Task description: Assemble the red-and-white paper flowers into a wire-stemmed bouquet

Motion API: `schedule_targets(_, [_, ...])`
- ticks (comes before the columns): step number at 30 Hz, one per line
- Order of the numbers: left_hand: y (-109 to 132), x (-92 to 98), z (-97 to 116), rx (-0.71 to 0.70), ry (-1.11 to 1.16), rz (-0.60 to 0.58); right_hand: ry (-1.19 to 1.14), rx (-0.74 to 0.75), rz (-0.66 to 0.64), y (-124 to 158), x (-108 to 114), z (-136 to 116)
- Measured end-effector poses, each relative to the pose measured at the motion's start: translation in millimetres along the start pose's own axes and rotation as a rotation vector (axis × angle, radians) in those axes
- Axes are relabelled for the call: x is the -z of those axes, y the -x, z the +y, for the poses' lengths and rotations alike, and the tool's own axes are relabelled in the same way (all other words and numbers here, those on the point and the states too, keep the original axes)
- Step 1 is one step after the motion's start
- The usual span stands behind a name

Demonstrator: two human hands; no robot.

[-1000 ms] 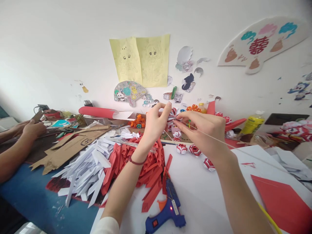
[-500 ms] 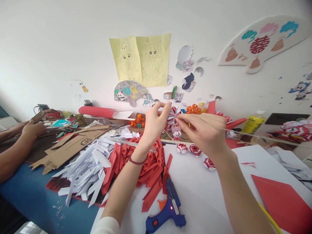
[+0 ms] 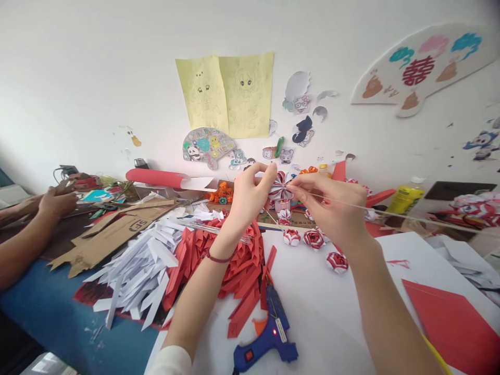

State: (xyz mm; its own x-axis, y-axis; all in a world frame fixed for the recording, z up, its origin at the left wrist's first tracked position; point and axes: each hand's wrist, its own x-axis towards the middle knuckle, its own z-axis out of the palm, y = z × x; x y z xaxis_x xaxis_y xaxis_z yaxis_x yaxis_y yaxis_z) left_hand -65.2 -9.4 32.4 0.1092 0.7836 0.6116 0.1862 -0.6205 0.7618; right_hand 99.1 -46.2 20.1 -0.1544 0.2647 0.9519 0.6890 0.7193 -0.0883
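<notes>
Raised over the back of the table, my left hand [image 3: 252, 191] pinches the left side of a red-and-white striped paper flower [image 3: 280, 190]. My right hand [image 3: 332, 200] is closed at the flower's right side, thumb and forefinger pressed on a thin pale string [image 3: 394, 212]. The string runs from the flower past that hand to the right edge. Below my hands, finished-looking striped flowers [image 3: 314, 238] lie on white board [image 3: 308, 297]. Red folded strips [image 3: 242, 265] and white folded strips [image 3: 144, 265] are heaped around my left forearm.
A blue glue gun [image 3: 269, 338] with a lit red light lies in front. Flattened cardboard [image 3: 113, 234] is at the left, near another person's hands [image 3: 57, 200]. A yellow bottle [image 3: 406, 196] stands at the back right, behind a red sheet [image 3: 449, 323].
My right hand has shifted slightly right and its fingers have changed position at the flower. My left hand stays nearly where it was. The other person's hands have moved slightly.
</notes>
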Motion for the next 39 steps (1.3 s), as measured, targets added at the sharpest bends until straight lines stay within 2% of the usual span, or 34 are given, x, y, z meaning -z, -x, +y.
schedule_targets(8, [1, -2.3, 1, 0.012, 0.020, -0.054, -0.032, -0.047, 0.068, -3, 6, 0])
schedule_targets(16, [2, -5.5, 1, 0.021, 0.030, -0.073, -0.127, -0.128, 0.052, -5, 9, -2])
schedule_targets(22, [0, -4.8, 0, 0.034, 0.047, -0.070, -0.172, -0.189, -0.020, -8, 15, -4])
schedule_targets(26, [-1, -3.5, -2, 0.040, 0.092, -0.077, -0.131, -0.198, 0.005, -9, 19, -4])
schedule_targets(30, [-3, -1.0, -4, 0.054, 0.117, -0.052, -0.058, -0.107, -0.036, -9, 26, -5])
schedule_targets(35, [-4, 2.1, -3, 0.078, 0.115, -0.020, -0.054, 0.142, -0.103, -10, 32, -13])
schedule_targets(39, [-4, 3.2, -3, 0.075, 0.128, -0.013, -0.023, 0.192, -0.134, -8, 32, -19])
